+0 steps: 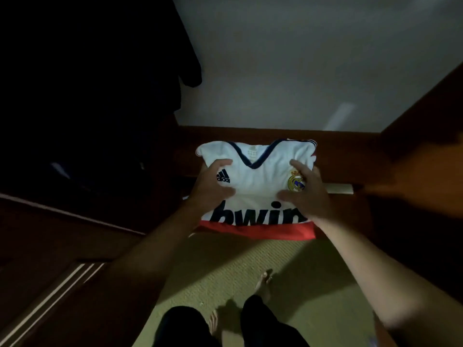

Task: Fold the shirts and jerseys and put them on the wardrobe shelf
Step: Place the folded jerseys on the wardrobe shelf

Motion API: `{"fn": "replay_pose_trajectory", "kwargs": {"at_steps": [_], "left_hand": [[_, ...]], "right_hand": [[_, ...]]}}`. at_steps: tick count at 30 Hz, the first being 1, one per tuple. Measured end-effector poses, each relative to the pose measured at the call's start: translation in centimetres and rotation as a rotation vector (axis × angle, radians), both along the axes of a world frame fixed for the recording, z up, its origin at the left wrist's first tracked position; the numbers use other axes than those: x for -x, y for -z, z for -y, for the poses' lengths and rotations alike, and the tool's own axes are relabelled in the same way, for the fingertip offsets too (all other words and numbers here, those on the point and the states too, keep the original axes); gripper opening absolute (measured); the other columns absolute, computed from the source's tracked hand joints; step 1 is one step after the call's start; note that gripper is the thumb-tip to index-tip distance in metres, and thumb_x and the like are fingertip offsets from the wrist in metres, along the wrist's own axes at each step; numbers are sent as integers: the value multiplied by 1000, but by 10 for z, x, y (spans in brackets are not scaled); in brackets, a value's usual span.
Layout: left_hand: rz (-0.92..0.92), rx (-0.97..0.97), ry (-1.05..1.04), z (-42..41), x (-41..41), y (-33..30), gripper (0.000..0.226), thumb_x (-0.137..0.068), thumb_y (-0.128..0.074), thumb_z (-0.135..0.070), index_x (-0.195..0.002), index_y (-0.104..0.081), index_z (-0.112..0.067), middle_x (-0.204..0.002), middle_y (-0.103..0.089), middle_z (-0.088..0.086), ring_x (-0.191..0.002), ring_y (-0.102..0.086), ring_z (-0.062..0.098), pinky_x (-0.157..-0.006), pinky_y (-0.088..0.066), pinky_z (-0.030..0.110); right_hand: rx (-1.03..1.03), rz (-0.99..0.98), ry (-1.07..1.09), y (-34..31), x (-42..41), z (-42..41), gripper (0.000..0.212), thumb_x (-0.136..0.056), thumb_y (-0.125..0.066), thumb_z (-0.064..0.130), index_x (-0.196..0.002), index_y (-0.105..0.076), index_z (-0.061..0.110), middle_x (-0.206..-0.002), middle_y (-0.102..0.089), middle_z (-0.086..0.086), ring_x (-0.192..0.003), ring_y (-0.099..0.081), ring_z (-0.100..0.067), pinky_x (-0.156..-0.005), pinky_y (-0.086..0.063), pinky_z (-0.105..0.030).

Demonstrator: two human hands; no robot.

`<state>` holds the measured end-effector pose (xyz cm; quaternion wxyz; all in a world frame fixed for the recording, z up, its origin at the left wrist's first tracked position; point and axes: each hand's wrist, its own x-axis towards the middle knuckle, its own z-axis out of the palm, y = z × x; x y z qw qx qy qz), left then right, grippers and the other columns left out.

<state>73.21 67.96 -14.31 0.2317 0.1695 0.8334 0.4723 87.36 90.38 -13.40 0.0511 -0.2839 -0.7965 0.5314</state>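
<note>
A folded white jersey (pixel 258 179) with a dark V-neck collar, a club crest and black lettering lies on top of a folded red garment (pixel 255 231), whose edge shows beneath it. Both hang in front of a dark brown wardrobe shelf (pixel 350 151). My left hand (pixel 213 186) grips the stack's left side, thumb on top near the three-stripe logo. On the right side my right hand (pixel 305 191) holds it, thumb lying over the white fabric below the crest. The fingers underneath the stack are hidden.
Dark clothes (pixel 100 96) hang at the left inside the wardrobe. A pale back wall (pixel 300 71) rises behind the shelf, with a brown side panel (pixel 426 126) at the right. A wooden door (pixel 62 246) stands at lower left. Yellow-green floor (pixel 225 271) and my feet lie below.
</note>
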Motion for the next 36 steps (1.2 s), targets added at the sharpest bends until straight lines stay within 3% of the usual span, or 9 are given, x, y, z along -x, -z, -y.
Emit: {"fn": "replay_pose_trajectory", "kwargs": {"at_steps": [4, 11, 16, 21, 25, 28, 31, 33, 36], "left_hand": [[-9, 6, -64, -34, 56, 62, 72, -70, -85, -7, -129, -57, -37, -130, -44, 4, -118, -53, 21, -95, -55, 36], [-42, 18, -112, -79, 168, 199, 70, -73, -86, -9, -129, -56, -38, -134, -43, 3, -122, -51, 19, -96, -54, 36], [-109, -2, -101, -97, 235, 292, 71, -71, -86, -3, -130, -58, -30, -132, -44, 7, -118, -52, 20, -81, -52, 20], [-117, -33, -81, -109, 278, 362, 75, -66, -89, -5, -127, -58, -36, -129, -50, 12, -112, -60, 28, -90, -58, 40], [-148, -14, -68, -114, 286, 403, 76, -67, -90, -5, -130, -57, -30, -133, -44, 11, -117, -55, 27, -95, -54, 37], [-145, -20, -92, -113, 289, 420, 74, -68, -91, -12, -132, -58, -29, -134, -44, 8, -117, -55, 24, -91, -53, 31], [-167, 73, -102, -111, 286, 421, 70, -72, -88, -38, -134, -55, -37, -137, -40, 6, -125, -47, 26, -99, -46, 33], [-215, 250, -88, -112, 278, 416, 67, -78, -74, -60, -139, -47, -48, -144, -32, 7, -134, -34, 30, -110, -35, 42], [-355, 448, -115, -119, 268, 413, 62, -92, -50, -68, -147, -37, -46, -154, -25, 7, -139, -21, 30, -113, -22, 45]], "right_hand": [[-4, -3, -40, 56, 67, -39, 90, -70, -90, 7, -147, -49, 30, -130, -37, -3, -112, -57, -15, -85, -54, -15], [-23, -44, -79, 198, 186, -89, 89, -71, -90, 8, -148, -48, 25, -132, -34, -2, -119, -47, -12, -78, -40, 5], [-49, -82, -85, 292, 253, -111, 93, -69, -91, 6, -148, -48, 29, -129, -36, -4, -109, -57, -18, -76, -56, -15], [-37, -97, -74, 363, 289, -126, 93, -70, -90, 5, -149, -47, 28, -134, -34, -1, -105, -59, -15, -76, -61, -25], [-79, -83, -92, 404, 301, -135, 93, -70, -91, 8, -149, -47, 28, -136, -34, -2, -114, -55, -18, -73, -53, -8], [-114, -80, -95, 422, 306, -141, 91, -70, -91, 11, -147, -48, 30, -136, -35, -3, -116, -54, -21, -72, -52, -10], [-177, -9, -101, 430, 305, -145, 88, -67, -93, 34, -143, -49, 39, -138, -36, -4, -127, -48, -29, -100, -50, -32], [-348, 152, -130, 425, 302, -147, 87, -66, -86, 59, -142, -45, 48, -151, -30, -6, -139, -31, -35, -115, -31, -49], [-597, 305, -166, 413, 295, -144, 91, -70, -68, 81, -149, -37, 48, -163, -15, -6, -146, -15, -35, -116, -17, -48]]}}
